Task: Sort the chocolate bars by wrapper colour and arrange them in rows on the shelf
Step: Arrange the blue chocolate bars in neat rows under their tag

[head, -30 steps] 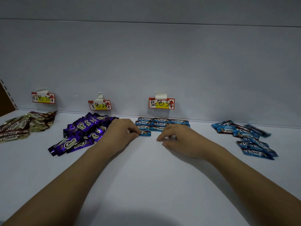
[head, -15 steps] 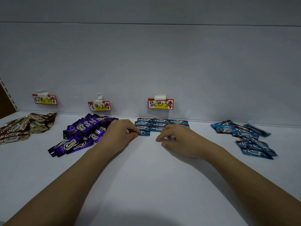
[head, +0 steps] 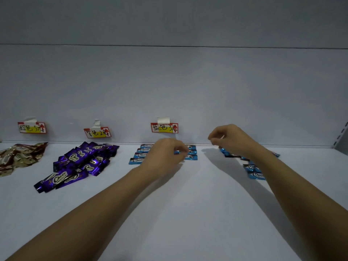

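Blue bars (head: 141,155) lie in neat rows on the white shelf (head: 195,213), under the blue label (head: 164,127). My left hand (head: 164,154) is over the middle of these rows. Its curled fingertips are at the bars on the right end (head: 192,152); they are blurred, so a grip cannot be made out. My right hand (head: 230,138) hovers above the loose blue pile (head: 255,172) at the right, fingers loosely curled with nothing visible in them. My right forearm hides part of that pile.
A heap of purple bars (head: 82,161) lies under its label (head: 97,132). A gold-brown heap (head: 18,157) is at the far left under a third label (head: 31,127). The shelf's back wall rises behind, and a slotted upright (head: 341,136) stands at the right edge.
My right hand lifted off the shelf and moved right, above the loose blue pile. My left hand shifted right from the row's left end to over its middle. The view has shifted right.
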The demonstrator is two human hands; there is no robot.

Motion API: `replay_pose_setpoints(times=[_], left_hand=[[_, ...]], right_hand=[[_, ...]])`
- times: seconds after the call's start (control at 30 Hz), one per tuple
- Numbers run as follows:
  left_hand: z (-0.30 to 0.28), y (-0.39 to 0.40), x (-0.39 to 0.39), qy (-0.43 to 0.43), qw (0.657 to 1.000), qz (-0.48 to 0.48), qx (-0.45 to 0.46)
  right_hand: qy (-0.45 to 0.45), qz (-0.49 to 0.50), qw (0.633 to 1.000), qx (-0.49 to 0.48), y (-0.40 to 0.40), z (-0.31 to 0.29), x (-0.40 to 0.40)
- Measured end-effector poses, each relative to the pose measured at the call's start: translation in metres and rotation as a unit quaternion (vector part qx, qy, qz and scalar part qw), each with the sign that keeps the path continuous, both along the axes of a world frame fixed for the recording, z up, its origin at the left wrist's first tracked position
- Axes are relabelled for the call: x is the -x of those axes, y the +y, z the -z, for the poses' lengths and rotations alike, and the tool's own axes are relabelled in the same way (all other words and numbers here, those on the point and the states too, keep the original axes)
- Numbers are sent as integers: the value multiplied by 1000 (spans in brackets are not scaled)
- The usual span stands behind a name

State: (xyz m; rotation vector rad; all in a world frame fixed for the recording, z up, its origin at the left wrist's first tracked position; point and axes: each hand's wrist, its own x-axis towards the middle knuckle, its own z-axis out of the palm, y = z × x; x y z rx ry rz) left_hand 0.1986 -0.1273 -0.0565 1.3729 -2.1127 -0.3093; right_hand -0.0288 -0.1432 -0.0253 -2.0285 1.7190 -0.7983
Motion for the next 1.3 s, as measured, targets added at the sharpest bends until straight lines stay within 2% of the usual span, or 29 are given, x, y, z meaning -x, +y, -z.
replay_pose_setpoints(times=[0.13,0.2,0.4,0.5,0.57,0.8,0.97,1.03,1.13,1.23,1.3], left_hand=[[1,-7,60,14,999,41,-18],[4,-16,90,11,999,43,-19],[5,-36,157,-27,999,35,-23],[7,-40,167,-76,995,52,-47],[7,-44,168,-78,994,51,-64],[2,-47,160,-15,989,31,-143],[-3,-45,142,156,968,-11,-195],[-8,-41,131,202,958,-28,-200],[-17,-32,109,250,946,-14,-205],[-22,-22,79,263,942,-10,-206],[-23,-18,57,269,942,-21,-197]], right_hand=[[7,101,994,32,7,14,67],[13,128,992,10,10,20,92],[51,127,990,-31,3,19,112],[56,108,991,-61,4,21,113],[65,100,989,-85,4,20,111],[77,122,981,-127,5,22,108],[63,105,983,-134,12,16,108],[26,102,987,-119,14,13,106],[-102,89,985,-110,17,9,95],[-235,64,960,-138,21,6,76],[-290,50,943,-154,23,6,64]])
